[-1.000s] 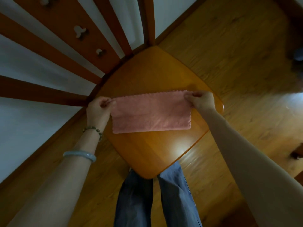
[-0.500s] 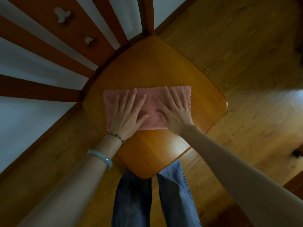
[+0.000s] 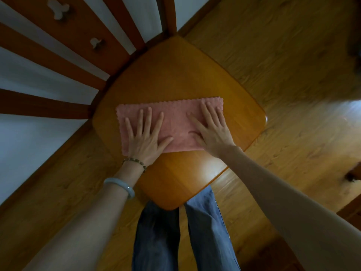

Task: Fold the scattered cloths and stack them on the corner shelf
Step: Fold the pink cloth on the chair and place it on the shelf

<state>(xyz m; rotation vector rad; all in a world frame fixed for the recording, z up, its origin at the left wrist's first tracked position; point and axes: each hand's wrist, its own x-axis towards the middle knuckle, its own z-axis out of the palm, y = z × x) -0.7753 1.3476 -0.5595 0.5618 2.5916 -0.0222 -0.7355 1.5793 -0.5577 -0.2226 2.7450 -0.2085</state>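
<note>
Left hand [image 3: 145, 140] and right hand [image 3: 212, 133], fingers [image 3: 149, 118] straight and spread, press flat on the pink cloth [image 3: 175, 118], folded to a strip mid corner shelf [image 3: 175, 75]. Further folding probably remains; no other cloths visible.

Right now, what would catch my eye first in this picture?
A pink cloth lies flat as a long strip across the middle of the wooden corner shelf. Two bare hands press on it with fingers spread: the left hand near its left end, the right hand near its right end.
</note>
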